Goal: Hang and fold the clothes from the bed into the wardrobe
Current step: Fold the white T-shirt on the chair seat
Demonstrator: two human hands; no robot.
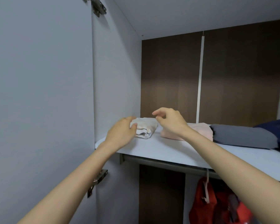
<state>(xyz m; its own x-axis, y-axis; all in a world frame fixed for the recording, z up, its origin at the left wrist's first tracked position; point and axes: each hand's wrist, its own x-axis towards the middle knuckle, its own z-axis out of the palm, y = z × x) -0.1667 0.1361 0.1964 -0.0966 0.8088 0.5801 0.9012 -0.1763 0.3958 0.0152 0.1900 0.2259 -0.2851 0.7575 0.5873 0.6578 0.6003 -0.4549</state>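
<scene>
Left grip (121,131) curled round the near end of the folded white garment (146,127) on the wardrobe shelf (152,147), right grip (170,122) loose and empty just above it, so best slid back square beside the pink pile (200,131), then patted flat so folds hold.

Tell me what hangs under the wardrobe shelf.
A metal rail runs under the shelf, with a red garment on a pink hanger. The right forearm covers whatever hangs further right.
</scene>
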